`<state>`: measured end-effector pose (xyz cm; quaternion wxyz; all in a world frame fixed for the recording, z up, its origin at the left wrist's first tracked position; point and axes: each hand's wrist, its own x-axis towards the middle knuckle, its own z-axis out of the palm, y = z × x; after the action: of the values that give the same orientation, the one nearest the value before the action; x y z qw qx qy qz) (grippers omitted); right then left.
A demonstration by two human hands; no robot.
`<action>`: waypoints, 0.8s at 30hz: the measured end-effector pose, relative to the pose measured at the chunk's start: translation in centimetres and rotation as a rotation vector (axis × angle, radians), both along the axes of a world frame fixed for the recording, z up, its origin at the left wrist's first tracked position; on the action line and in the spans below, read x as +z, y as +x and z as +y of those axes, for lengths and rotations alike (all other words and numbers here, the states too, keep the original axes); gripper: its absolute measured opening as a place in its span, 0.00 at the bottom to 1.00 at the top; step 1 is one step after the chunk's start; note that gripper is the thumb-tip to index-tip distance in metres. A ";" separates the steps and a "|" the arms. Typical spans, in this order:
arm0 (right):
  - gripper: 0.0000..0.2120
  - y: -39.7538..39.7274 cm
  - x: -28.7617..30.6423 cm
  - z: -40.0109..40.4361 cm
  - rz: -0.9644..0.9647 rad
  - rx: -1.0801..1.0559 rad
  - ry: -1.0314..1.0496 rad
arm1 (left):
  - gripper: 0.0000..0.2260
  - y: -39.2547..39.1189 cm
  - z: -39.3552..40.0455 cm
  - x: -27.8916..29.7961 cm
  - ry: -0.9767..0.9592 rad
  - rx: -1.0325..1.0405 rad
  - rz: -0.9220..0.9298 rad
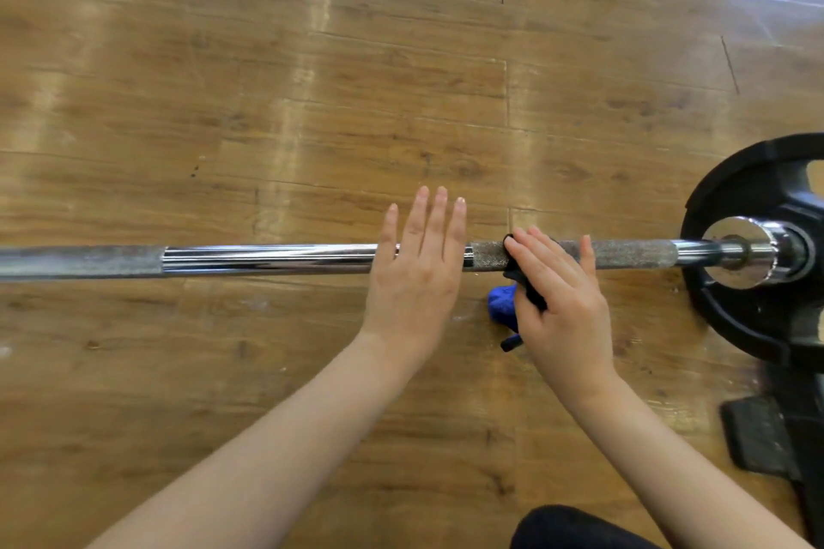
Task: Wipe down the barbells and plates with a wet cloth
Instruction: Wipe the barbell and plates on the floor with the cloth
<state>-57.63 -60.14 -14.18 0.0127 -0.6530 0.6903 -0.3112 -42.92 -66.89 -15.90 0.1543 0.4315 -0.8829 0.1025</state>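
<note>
Wood floor (267, 103); barbell (267, 261) runs sideways under both hands. Your right hand (562, 303) presses cloth (504, 303) on knurl, left hand (419, 276) flat, fingers straight.

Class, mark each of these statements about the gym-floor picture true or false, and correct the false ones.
1. The long steel barbell lies across the wooden floor. True.
2. The left hand grips the bar tightly. False: its fingers are straight, laid flat over the bar.
3. The right hand presses a blue and black cloth on the rough knurled section. True.
4. The black weight plate sits at the left end. False: it is at the right end.
5. The cloth is red. False: it is blue and black.
</note>
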 end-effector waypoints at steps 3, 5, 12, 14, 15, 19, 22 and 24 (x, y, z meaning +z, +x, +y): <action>0.19 -0.1 -0.1 0.0 0.012 0.004 -0.002 | 0.19 -1.2 -1.4 -0.1 -0.039 0.075 0.093; 0.21 -0.4 -0.3 0.0 0.031 0.011 -0.013 | 0.18 -1.7 -1.7 0.1 0.003 0.127 0.120; 0.19 0.0 -0.3 -0.2 0.024 -0.002 -0.041 | 0.17 -1.4 -2.4 0.9 -0.025 -0.011 0.015; 0.20 -0.1 -0.4 0.0 0.023 0.009 -0.035 | 0.18 -1.1 -2.6 1.3 0.011 -0.068 -0.036; 0.20 -0.1 -0.4 0.1 0.024 0.012 -0.034 | 0.18 -1.0 -2.5 1.5 0.035 -0.091 -0.053; 0.20 -0.1 -0.3 0.1 0.025 0.010 -0.022 | 0.10 -1.2 -2.7 2.9 0.161 -0.122 -0.053; 0.20 -0.1 -0.2 0.0 0.018 -0.001 -0.008 | 0.11 -1.0 -2.8 3.0 0.338 -0.134 -0.180; 0.19 -0.2 -0.1 0.0 0.041 0.000 -0.026 | 0.15 -0.8 -2.5 2.9 0.268 -0.123 -0.171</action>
<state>-57.87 -60.18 -14.23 -0.0101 -0.6593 0.6865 -0.3065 -43.76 -69.43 -12.97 0.0258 0.3831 -0.9233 0.0108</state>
